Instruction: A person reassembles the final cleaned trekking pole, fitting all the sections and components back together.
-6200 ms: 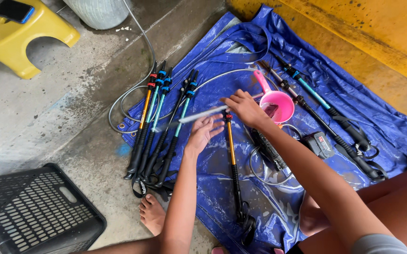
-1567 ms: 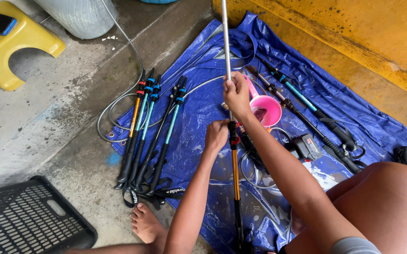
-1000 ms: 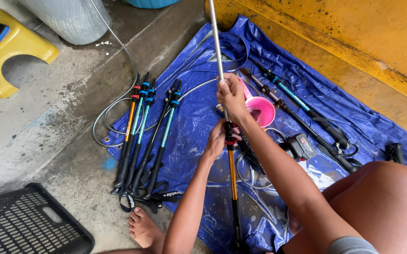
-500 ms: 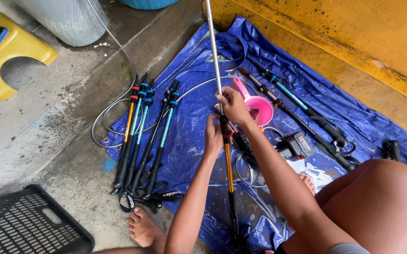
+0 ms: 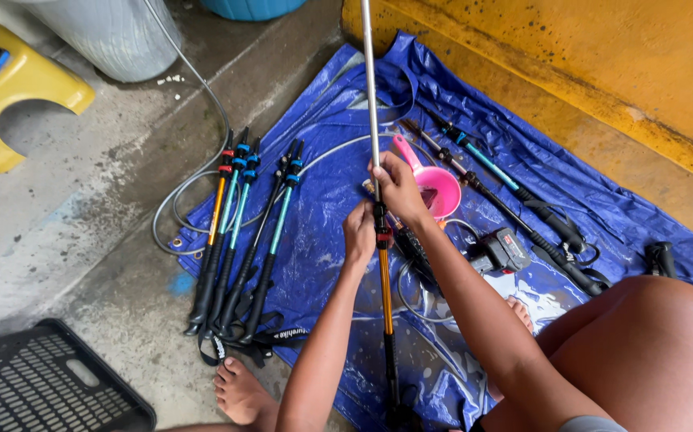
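Crinkled blue tarp (image 5: 338,192); hands grip slim metal pole (image 5: 370,96).

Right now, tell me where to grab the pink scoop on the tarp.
Grip the pink scoop by its handle, coming from the upper left. The handle sticks out free toward that side, while the right hand and the pole crowd the bowl's near edge.

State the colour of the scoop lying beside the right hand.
Pink scoop, beside the right hand; the head view shows it.
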